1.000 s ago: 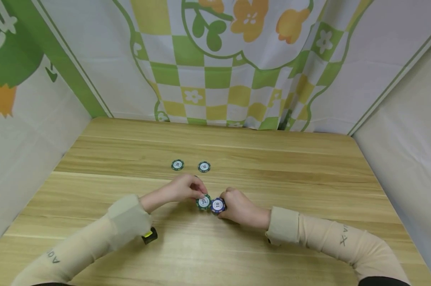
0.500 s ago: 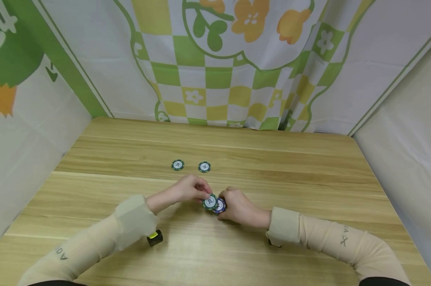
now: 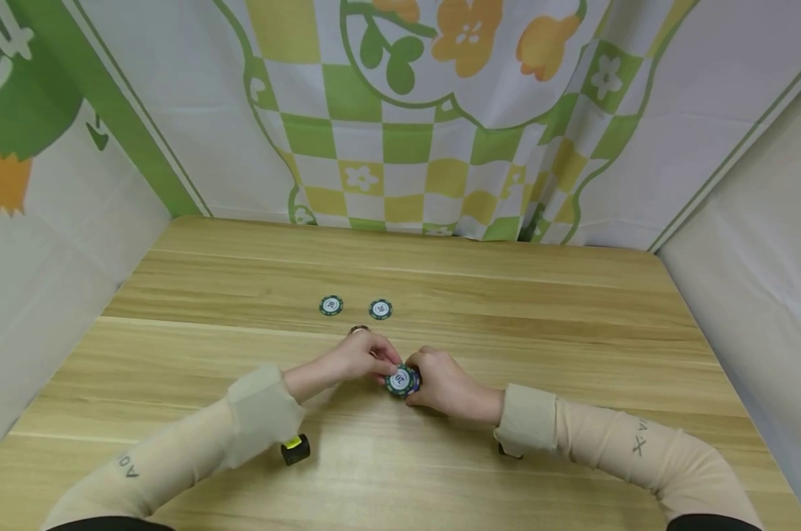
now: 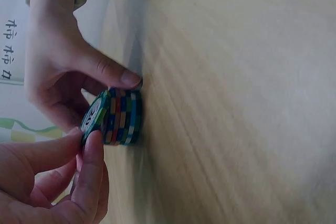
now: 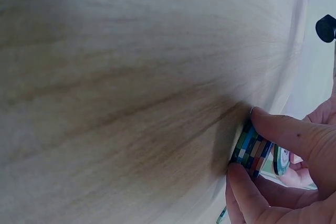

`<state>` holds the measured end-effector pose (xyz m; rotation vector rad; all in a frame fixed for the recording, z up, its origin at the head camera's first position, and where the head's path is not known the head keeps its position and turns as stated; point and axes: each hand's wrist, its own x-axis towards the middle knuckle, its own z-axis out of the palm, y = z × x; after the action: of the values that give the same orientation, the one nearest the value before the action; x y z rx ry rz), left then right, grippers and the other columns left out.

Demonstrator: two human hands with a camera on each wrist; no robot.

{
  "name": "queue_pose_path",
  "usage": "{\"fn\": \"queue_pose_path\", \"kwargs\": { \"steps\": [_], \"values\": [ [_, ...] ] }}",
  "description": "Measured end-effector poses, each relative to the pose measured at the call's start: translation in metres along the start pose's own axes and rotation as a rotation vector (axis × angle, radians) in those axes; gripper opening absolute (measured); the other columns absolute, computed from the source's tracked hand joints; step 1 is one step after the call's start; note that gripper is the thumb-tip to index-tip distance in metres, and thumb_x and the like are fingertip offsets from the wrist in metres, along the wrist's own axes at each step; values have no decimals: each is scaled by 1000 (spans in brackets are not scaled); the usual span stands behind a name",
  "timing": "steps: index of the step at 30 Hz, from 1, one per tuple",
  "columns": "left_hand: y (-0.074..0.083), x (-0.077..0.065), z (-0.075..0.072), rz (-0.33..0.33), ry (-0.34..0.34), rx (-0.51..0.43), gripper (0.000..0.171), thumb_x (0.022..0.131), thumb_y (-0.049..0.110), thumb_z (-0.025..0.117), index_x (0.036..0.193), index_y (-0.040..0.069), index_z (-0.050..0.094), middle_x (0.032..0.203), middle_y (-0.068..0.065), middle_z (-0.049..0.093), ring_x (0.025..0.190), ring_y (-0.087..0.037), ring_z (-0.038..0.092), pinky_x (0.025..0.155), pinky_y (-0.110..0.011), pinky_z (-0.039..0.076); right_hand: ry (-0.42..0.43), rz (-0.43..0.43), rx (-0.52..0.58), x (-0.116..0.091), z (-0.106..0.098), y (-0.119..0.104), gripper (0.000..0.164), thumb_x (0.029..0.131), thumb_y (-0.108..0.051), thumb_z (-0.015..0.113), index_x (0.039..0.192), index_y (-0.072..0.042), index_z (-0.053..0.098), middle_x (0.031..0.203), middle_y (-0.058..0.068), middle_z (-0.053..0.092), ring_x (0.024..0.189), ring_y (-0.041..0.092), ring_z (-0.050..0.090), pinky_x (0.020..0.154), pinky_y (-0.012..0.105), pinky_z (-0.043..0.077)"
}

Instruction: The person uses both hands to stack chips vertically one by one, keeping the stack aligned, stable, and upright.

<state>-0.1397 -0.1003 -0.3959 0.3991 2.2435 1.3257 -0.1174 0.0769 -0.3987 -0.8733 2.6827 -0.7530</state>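
Between the thumb and fingers of my left hand (image 3: 361,357) is a green poker chip (image 3: 399,379) marked 20. It lies over a stack of poker chips (image 4: 125,116) in mixed colours, green, blue and reddish among them. In the left wrist view the chip tilts a little against the stack's top; the right wrist view shows a gap there. My right hand (image 3: 448,385) grips the stack from the side, thumb and fingers round its edge, with its base on the table. From above, the held chip covers most of the blue top chip.
Two flat green chips lie farther back, one left (image 3: 331,304) and one right (image 3: 380,309). A brownish curved edge (image 3: 359,329) shows behind my left hand, mostly hidden. The wooden table (image 3: 540,310) meets a checked curtain (image 3: 407,147) at its back, with pale cloth on both sides.
My left hand has moved right with the green chip, from beside the stack to over its top, covering the blue chip. The right hand has stayed in place round the stack.
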Motion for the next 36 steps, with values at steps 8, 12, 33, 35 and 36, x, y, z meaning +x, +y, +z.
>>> {"fn": "queue_pose_path", "kwargs": {
  "steps": [8, 12, 33, 35, 36],
  "values": [
    [-2, 2, 7, -9, 58, 30, 10, 79, -2, 65, 87, -7, 65, 77, -10, 65, 60, -10, 58, 58, -25, 53, 5, 5, 0, 1, 0, 1, 40, 62, -10, 82, 95, 4, 64, 84, 7, 59, 75, 14, 56, 67, 22, 49],
    [-2, 3, 9, -13, 85, 45, 9, 79, -2, 66, 87, -6, 65, 75, -8, 65, 59, -10, 58, 57, -24, 52, 7, 14, -1, 1, 0, 0, 39, 62, -11, 82, 94, 3, 64, 83, 6, 59, 75, 14, 56, 66, 22, 48],
    [-1, 2, 17, 6, 117, 88, 6, 78, -1, 67, 83, -4, 65, 70, -5, 62, 60, -10, 58, 57, -24, 52, 10, 1, -15, 0, 1, 1, 35, 63, -12, 82, 90, 1, 64, 81, 4, 58, 73, 13, 54, 64, 22, 47],
    [-1, 3, 17, 2, 115, 91, 6, 78, 0, 67, 83, -3, 65, 70, -5, 62, 60, -11, 58, 57, -25, 52, 10, 2, -12, 0, 1, 1, 34, 63, -12, 82, 89, 1, 65, 81, 4, 57, 73, 12, 54, 64, 22, 47],
    [-1, 3, 17, 1, 115, 93, 6, 79, 0, 66, 83, -3, 65, 70, -5, 62, 60, -11, 58, 57, -25, 52, 11, 2, -10, 0, 1, 1, 34, 63, -12, 82, 89, 1, 65, 81, 4, 57, 73, 12, 54, 64, 22, 47]
  ]
}}
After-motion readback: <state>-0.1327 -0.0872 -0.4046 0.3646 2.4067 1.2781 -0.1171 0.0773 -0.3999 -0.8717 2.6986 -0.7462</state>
